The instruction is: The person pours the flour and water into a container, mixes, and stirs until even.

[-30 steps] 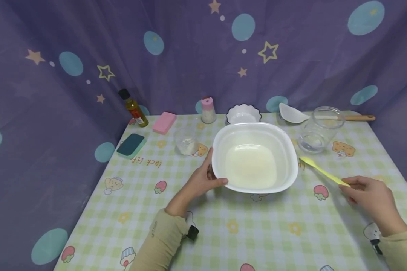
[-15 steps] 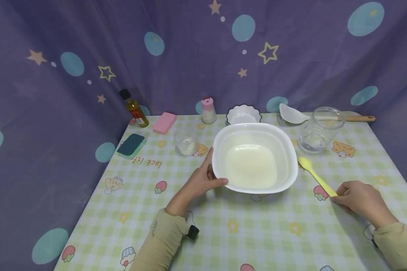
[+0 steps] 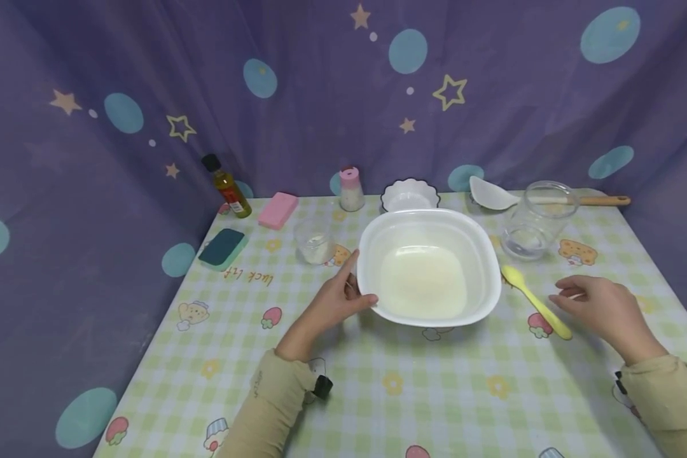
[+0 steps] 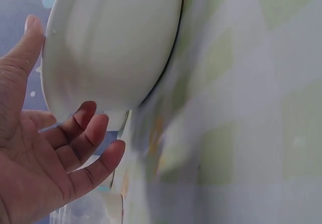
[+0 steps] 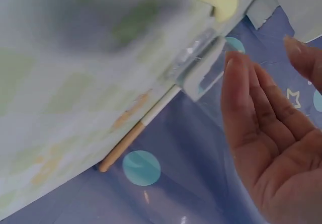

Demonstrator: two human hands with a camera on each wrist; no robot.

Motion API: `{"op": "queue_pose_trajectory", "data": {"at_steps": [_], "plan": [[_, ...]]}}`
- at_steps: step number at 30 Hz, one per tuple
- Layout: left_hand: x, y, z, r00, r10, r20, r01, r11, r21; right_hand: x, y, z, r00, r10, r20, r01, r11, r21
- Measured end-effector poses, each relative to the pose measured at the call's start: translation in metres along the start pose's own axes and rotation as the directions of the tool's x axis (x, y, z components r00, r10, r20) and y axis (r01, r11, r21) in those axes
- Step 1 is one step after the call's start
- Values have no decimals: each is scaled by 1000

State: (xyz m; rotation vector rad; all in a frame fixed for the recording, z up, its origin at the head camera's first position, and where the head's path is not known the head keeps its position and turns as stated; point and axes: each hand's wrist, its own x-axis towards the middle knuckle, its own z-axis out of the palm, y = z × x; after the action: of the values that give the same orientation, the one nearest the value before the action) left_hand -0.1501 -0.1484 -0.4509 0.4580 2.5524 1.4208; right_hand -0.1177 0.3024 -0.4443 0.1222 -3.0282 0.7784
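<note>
A white bowl (image 3: 486, 299) with a pale cream layer across its bottom sits mid-table. Beside its near left corner is my left hand (image 3: 329, 302), thumb at the rim and index finger along the side. The left wrist view shows that left hand (image 4: 50, 153) with loosely bent fingers, not wrapped round the bowl (image 4: 110, 43); exact contact is hard to tell. To the bowl's right a yellow spoon (image 3: 535, 302) lies on the cloth. My right hand (image 3: 603, 312) hovers just right of it, and the right wrist view shows this hand (image 5: 271, 138) holding nothing.
Behind the bowl stand a clear cup of white powder (image 3: 316, 245), a pink-topped shaker (image 3: 352, 191), a scalloped dish (image 3: 410, 194) and a clear pitcher (image 3: 535, 222). A white ladle (image 3: 492, 194), oil bottle (image 3: 229, 191), pink sponge (image 3: 278, 210) and green sponge (image 3: 223, 248) line the edges.
My right hand lowered the yellow spoon to the cloth, let it go and lifted away. My left thumb has shifted slightly back at the bowl's rim. The bowl stays put.
</note>
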Motion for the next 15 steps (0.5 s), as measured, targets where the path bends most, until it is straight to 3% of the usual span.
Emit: {"op": "queue_pose_trajectory", "data": {"at_steps": [4,7,9,11,15], "plan": [[4,-1,-7,1000,-2,-23,3,999,45,13,-13,1,986,-89,-138,90,996,1],[8,-1,-11,998,15,-59,-7,993,119,23,-22,2,956,-165,-242,162,986,-33],[11,-1,-15,995,33,-96,-12,976,215,30,-28,2,932,-218,-288,207,976,-66],[12,1,-19,989,52,-139,-4,944,329,36,-33,3,915,-267,-303,248,964,-99],[13,3,-26,976,125,-179,-10,845,535,42,-39,3,906,-337,-255,299,938,-177]]}}
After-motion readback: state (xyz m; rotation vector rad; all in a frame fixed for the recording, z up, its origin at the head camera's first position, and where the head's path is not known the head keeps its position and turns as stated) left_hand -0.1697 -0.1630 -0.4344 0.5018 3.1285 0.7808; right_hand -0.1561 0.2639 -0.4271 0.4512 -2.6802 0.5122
